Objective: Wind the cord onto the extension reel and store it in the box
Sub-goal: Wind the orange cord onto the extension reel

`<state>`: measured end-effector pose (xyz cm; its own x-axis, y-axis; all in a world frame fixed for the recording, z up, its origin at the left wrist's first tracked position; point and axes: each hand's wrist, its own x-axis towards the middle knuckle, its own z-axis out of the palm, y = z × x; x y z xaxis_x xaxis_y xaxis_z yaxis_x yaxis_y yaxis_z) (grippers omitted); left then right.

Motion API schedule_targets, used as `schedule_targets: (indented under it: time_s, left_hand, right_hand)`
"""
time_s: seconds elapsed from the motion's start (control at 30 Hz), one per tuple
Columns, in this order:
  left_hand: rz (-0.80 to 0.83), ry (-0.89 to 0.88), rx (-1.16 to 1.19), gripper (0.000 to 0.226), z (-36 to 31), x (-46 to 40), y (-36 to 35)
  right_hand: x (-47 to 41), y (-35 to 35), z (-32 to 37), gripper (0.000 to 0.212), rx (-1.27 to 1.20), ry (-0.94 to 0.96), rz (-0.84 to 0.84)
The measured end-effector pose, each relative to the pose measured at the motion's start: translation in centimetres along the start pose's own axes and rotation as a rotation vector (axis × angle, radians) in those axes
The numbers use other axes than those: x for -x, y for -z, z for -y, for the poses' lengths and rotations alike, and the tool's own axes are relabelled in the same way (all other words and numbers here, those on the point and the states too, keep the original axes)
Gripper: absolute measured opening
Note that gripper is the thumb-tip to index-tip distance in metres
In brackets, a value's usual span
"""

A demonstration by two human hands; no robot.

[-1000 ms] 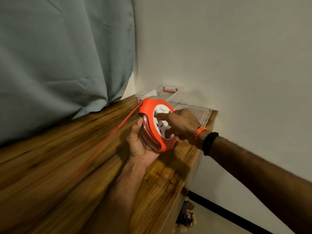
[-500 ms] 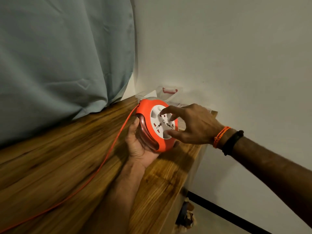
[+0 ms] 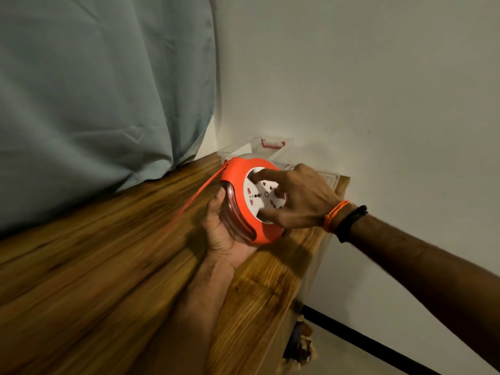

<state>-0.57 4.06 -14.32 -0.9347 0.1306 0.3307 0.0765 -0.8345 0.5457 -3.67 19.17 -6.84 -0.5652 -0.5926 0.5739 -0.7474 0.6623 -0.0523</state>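
The left hand (image 3: 221,228) cups the reel (image 3: 243,201) from beneath, the right hand's (image 3: 303,201) grip pinching its white face.

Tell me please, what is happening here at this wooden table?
A person is winding an orange cord onto an orange extension reel. The left hand cups the reel from below, above the wooden table. The right hand has its fingers on the white socket face. Part of the cord is not wound yet and trails across the table. A clear box waits behind, by the wall.
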Motion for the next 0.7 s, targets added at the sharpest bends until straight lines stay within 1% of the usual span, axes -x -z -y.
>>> schedule_targets:
  time_s: [0.07,0.1,0.13,0.17,0.23,0.33,0.37,0.4,0.5,0.57,0.63,0.7]
  left_hand:
    - [-0.021,0.012,-0.032,0.085,-0.1,0.0,-0.1]
    - [-0.038,0.015,-0.053,0.086,0.0,0.0,-0.2]
    - [-0.053,0.013,-0.066,0.086,0.0,0.0,-0.3]
    - [-0.064,0.008,-0.064,0.087,0.1,0.1,-0.3]
    - [-0.079,0.003,-0.048,0.09,0.0,0.1,-0.5]
    - [-0.096,0.001,-0.032,0.092,-0.2,0.1,-0.6]
    - [-0.096,0.01,-0.031,0.092,-0.2,0.1,-0.5]
    - [-0.087,0.024,-0.036,0.092,-0.3,0.1,-0.4]
    - [-0.09,0.042,-0.065,0.092,-0.3,0.0,0.0]
    - [-0.069,0.042,-0.065,0.092,-0.3,0.1,0.1]
    - [-0.075,0.041,-0.059,0.095,-0.4,0.1,0.1]
    - [-0.063,0.042,-0.054,0.094,-0.4,0.0,0.2]
  right_hand:
    - [-0.3,-1.2,0.7,0.063,-0.321,-0.376,-0.078]
    - [-0.6,-1.9,0.7,0.056,-0.501,-0.583,-0.049]
    - [-0.9,-2.6,0.6,0.047,-0.664,-0.756,0.021]
    - [-0.9,-3.1,0.3,0.041,-0.779,-0.881,0.093]
    - [-0.6,-3.5,-0.5,0.033,-0.905,-0.981,0.141]
    - [-0.5,-2.6,-0.4,0.051,-1.004,-0.925,0.208]
    - [-0.7,-2.0,-0.3,0.05,-0.983,-0.888,0.215]
    - [-0.9,-1.3,-0.1,0.046,-0.908,-0.834,0.205]
    - [-0.8,0.5,0.2,0.036,-0.492,-0.59,0.094]
    - [-0.3,1.1,-0.1,0.038,-0.257,-0.411,0.05]
    - [0.2,1.7,-0.2,0.043,-0.142,-0.254,0.072]
    - [0.3,2.1,-0.3,0.047,-0.095,-0.13,0.092]
